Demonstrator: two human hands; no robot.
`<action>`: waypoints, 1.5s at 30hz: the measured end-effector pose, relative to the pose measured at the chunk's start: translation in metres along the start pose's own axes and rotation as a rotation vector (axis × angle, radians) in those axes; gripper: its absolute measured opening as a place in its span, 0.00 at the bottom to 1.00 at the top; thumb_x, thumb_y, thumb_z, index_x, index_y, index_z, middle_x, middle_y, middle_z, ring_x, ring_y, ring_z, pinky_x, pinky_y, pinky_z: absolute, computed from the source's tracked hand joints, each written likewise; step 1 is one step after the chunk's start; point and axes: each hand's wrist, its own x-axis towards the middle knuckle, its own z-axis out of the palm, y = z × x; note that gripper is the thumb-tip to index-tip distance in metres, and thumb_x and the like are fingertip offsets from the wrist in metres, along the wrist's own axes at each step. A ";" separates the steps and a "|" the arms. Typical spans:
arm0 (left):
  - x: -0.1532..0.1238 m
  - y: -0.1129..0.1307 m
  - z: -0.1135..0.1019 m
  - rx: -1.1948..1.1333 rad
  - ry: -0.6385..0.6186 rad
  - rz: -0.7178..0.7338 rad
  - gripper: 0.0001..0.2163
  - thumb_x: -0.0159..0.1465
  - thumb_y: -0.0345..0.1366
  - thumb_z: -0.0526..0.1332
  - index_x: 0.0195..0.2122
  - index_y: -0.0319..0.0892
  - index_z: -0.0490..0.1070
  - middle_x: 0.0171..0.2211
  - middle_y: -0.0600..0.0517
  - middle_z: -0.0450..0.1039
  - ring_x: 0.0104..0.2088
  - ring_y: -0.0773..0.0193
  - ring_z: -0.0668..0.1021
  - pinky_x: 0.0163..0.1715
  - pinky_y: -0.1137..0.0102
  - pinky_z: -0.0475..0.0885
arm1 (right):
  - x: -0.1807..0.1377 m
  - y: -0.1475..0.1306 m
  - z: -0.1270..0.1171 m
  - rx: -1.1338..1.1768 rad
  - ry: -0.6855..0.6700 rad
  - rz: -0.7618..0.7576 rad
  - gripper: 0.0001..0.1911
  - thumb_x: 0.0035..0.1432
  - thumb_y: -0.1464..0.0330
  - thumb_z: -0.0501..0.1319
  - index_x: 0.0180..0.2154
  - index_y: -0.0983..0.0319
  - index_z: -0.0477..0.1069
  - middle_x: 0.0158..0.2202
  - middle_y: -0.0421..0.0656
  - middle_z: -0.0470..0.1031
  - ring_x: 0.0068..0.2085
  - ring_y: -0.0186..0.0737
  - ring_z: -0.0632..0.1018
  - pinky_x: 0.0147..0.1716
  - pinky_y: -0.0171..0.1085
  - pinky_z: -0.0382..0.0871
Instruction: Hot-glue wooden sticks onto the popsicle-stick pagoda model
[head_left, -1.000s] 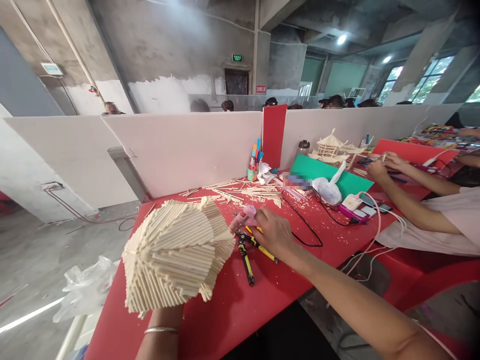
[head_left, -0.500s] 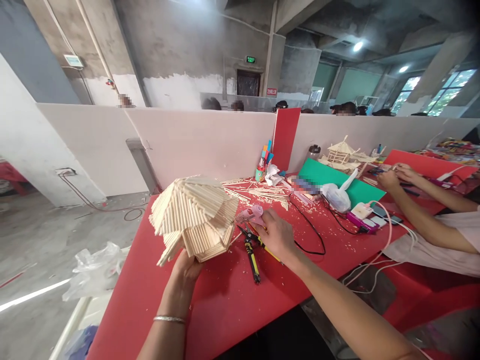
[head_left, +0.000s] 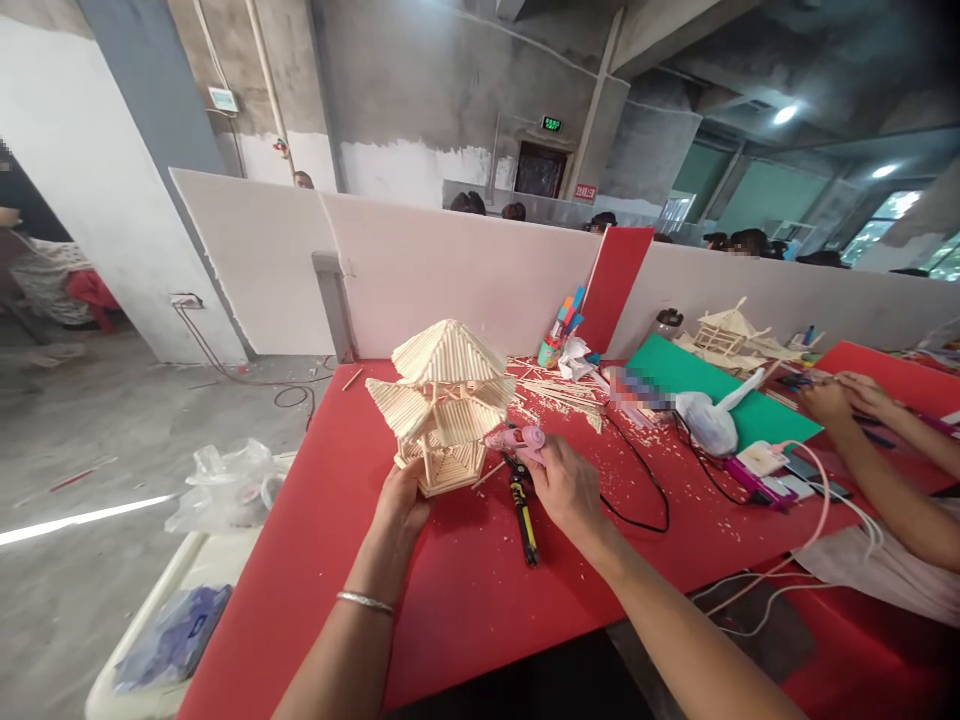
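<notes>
A two-tiered pavilion model [head_left: 444, 400] made of pale wooden sticks stands upright on the red table [head_left: 465, 600]. My left hand [head_left: 403, 502] grips its base from the near side. My right hand [head_left: 568, 488] is wrapped round a pink glue gun [head_left: 517, 439], whose nozzle points left at the model's lower right side. A black cord [head_left: 637, 480] trails from the gun across the table. Yellow-and-black pliers [head_left: 523, 506] lie just under my right hand.
Loose sticks [head_left: 559, 392] and shavings litter the table's far side, by a cup of pens [head_left: 556, 340] and a white partition [head_left: 450, 270]. A co-worker's hands [head_left: 840, 395] work at right near a green mat [head_left: 712, 385], a white bag [head_left: 705, 420] and another stick model [head_left: 724, 335]. A plastic bag [head_left: 225, 485] sits at left.
My left hand has turned the model from roof-toward-me to upright and set it on the table, farther from me. My right hand stays on the glue gun.
</notes>
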 end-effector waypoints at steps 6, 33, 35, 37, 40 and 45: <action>-0.001 -0.006 -0.001 -0.033 0.022 0.073 0.19 0.48 0.19 0.60 0.41 0.36 0.73 0.25 0.50 0.77 0.25 0.59 0.81 0.32 0.64 0.80 | -0.003 -0.002 0.008 -0.088 0.015 0.012 0.16 0.68 0.60 0.50 0.42 0.64 0.70 0.32 0.44 0.73 0.32 0.37 0.73 0.28 0.35 0.58; -0.008 -0.019 0.003 -0.027 0.081 0.106 0.15 0.44 0.26 0.67 0.35 0.37 0.73 0.27 0.49 0.77 0.23 0.59 0.78 0.22 0.65 0.76 | -0.016 0.002 0.024 -0.180 0.019 0.049 0.11 0.62 0.67 0.55 0.44 0.64 0.70 0.36 0.46 0.70 0.26 0.34 0.67 0.22 0.36 0.48; -0.009 -0.020 0.003 -0.016 0.078 0.103 0.15 0.44 0.27 0.68 0.34 0.37 0.73 0.26 0.49 0.76 0.22 0.60 0.78 0.22 0.65 0.76 | -0.016 0.002 0.024 -0.190 -0.003 0.052 0.10 0.62 0.67 0.55 0.43 0.64 0.70 0.36 0.45 0.71 0.25 0.33 0.68 0.22 0.36 0.48; -0.009 -0.019 0.003 -0.010 0.072 0.107 0.15 0.44 0.28 0.68 0.35 0.38 0.73 0.27 0.49 0.76 0.23 0.60 0.78 0.23 0.65 0.76 | -0.016 0.001 0.024 -0.205 -0.012 0.050 0.10 0.62 0.67 0.55 0.42 0.64 0.71 0.36 0.45 0.71 0.25 0.33 0.67 0.22 0.36 0.48; -0.012 -0.017 0.004 -0.011 0.071 0.110 0.17 0.44 0.28 0.69 0.37 0.37 0.74 0.28 0.48 0.77 0.23 0.59 0.78 0.23 0.64 0.77 | -0.016 0.001 0.023 -0.214 -0.003 0.036 0.09 0.62 0.67 0.55 0.39 0.64 0.71 0.36 0.46 0.70 0.25 0.32 0.66 0.22 0.36 0.47; -0.016 -0.014 0.005 -0.022 0.080 0.105 0.16 0.44 0.27 0.69 0.36 0.36 0.74 0.27 0.49 0.77 0.23 0.61 0.78 0.23 0.65 0.77 | -0.017 0.003 0.025 -0.206 -0.011 0.060 0.10 0.61 0.67 0.54 0.39 0.64 0.71 0.36 0.45 0.70 0.24 0.31 0.64 0.23 0.36 0.48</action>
